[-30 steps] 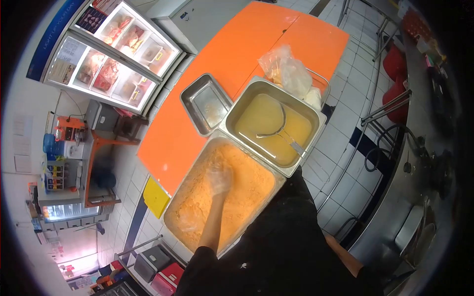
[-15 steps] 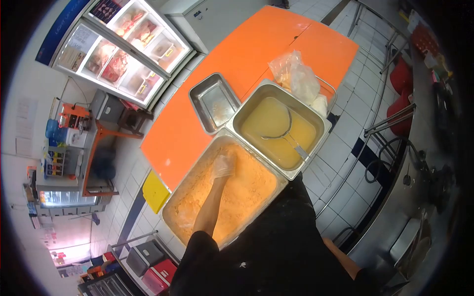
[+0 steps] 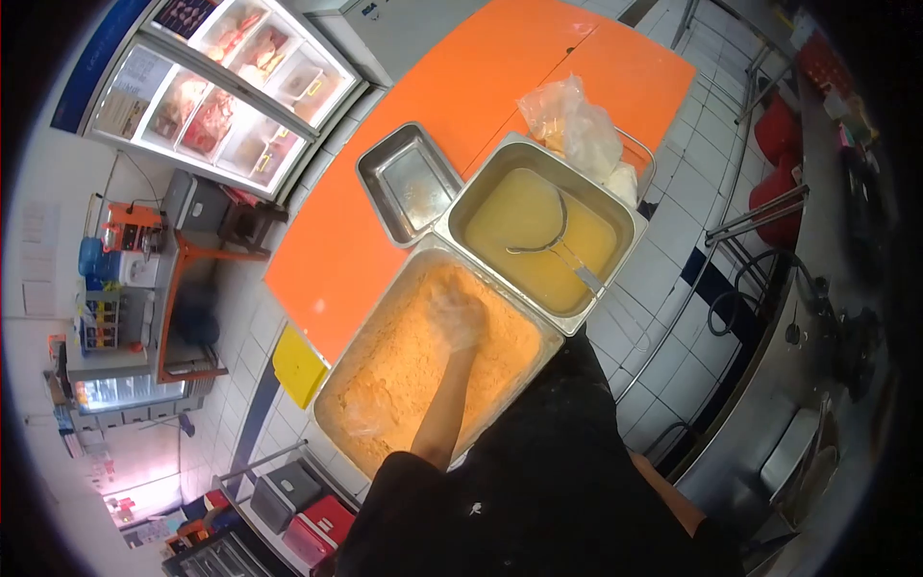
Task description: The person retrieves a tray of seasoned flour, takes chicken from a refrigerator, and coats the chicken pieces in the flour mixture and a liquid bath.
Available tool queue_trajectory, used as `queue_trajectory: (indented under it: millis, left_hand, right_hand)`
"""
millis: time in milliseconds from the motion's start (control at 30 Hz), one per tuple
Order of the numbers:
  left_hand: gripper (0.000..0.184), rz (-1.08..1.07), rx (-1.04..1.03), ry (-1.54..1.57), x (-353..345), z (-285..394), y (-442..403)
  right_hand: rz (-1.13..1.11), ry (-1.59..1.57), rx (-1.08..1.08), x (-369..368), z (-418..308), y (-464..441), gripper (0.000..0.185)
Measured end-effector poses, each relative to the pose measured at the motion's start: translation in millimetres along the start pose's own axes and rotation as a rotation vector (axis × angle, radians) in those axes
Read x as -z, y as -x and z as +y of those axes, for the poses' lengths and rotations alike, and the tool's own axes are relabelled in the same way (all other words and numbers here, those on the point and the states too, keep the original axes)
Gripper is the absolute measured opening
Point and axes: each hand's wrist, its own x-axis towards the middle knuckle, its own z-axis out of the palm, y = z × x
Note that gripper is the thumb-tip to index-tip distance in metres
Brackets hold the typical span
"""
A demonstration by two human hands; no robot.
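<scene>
My left hand point(image 3: 458, 320), in a clear plastic glove, is down in a deep metal pan point(image 3: 322, 399) of orange, crumbly powder point(image 3: 500, 351). Motion smears its fingers, so their grip cannot be made out. A pale, glossy, crinkled patch point(image 3: 370, 415) lies in the powder at the pan's lower left. Against the pan stands a second metal pan point(image 3: 630, 231) of yellowish liquid, with a metal-handled strainer point(image 3: 575, 272) resting in it. Of my right arm only a forearm point(image 3: 668, 495) shows; its hand is hidden behind my black clothing.
A shallow metal tray point(image 3: 409, 183) and a clear plastic bag point(image 3: 586, 130) sit on the orange table point(image 3: 327, 260). A yellow panel point(image 3: 298, 367) is by its left edge. A lit display fridge point(image 3: 226, 91) stands at upper left, and a steel counter point(image 3: 740, 462) runs along the right.
My left hand has shifted right across the powder and is now more blurred. The view has moved slightly, while the pans and strainer keep their places.
</scene>
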Motion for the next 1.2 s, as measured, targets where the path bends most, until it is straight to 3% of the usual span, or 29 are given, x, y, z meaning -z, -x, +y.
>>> queue_trajectory:
  millis: [67, 133, 267, 333, 467, 567, 600, 667, 733, 867, 933, 1067, 1167, 1200]
  left_hand:
    - [0.055, 0.012, 0.108, 0.0, -23.9, -10.6, -6.1]
    - [0.057, -0.047, 0.136, 0.234, -41.2, -33.3, -20.5]
    - [0.051, -0.056, 0.139, 0.337, -14.7, -40.3, -37.6]
    - [0.048, -0.486, 0.196, 0.4, 0.6, -52.0, -47.4]
    - [0.047, -0.384, 0.26, 0.629, -23.7, -71.8, -39.7]
    - [0.046, -0.524, 0.312, 0.916, -19.4, -76.1, -27.0]
    - [0.046, -0.193, -0.063, 0.644, -9.3, -70.0, -19.4]
    - [0.048, 0.136, -0.43, 0.352, 10.1, -49.6, -10.2]
    - [0.053, 0.112, -0.221, 0.345, 22.3, -22.3, 0.6]
    - [0.055, 0.156, -0.032, 0.223, -29.4, -7.1, -4.3]
    - [0.063, -0.086, 0.147, 0.185, -37.1, -14.2, -18.9]
    - [0.053, 0.012, 0.095, 0.326, -44.0, -40.6, -37.8]
    - [0.042, -0.127, 0.044, 0.544, -33.0, -55.1, -46.6]
    - [0.042, -0.252, 0.17, 0.731, -35.8, -61.3, -41.7]
  right_hand:
    - [-0.002, 0.013, -0.005, 0.9, 1.8, 1.0, 0.052]
    - [0.001, 0.026, 0.002, 1.8, 0.8, -0.7, 0.052]
    - [0.011, 0.03, 0.016, 3.7, 1.7, -2.3, 0.052]
    - [0.014, 0.023, 0.023, 2.0, 2.5, -2.3, 0.051]
    - [0.016, 0.006, 0.025, -1.7, 4.9, -0.6, 0.051]
    - [0.014, 0.0, 0.022, -4.8, 5.6, -0.3, 0.05]
    - [0.012, -0.001, 0.021, -5.5, 5.6, -0.5, 0.05]
    - [0.01, -0.004, 0.023, -5.9, 4.7, -0.1, 0.05]
    - [0.008, -0.002, 0.024, -5.5, 4.4, -0.3, 0.05]
    - [0.005, 0.012, 0.018, -4.1, 3.7, -0.2, 0.049]
    - [0.007, 0.024, 0.014, -2.9, 3.8, 2.2, 0.049]
    - [0.014, 0.033, 0.02, -0.6, 3.1, -0.5, 0.049]
    - [0.02, 0.016, 0.03, -1.6, 1.7, -0.7, 0.048]
    - [0.021, 0.011, 0.029, -2.4, 0.9, 0.3, 0.048]
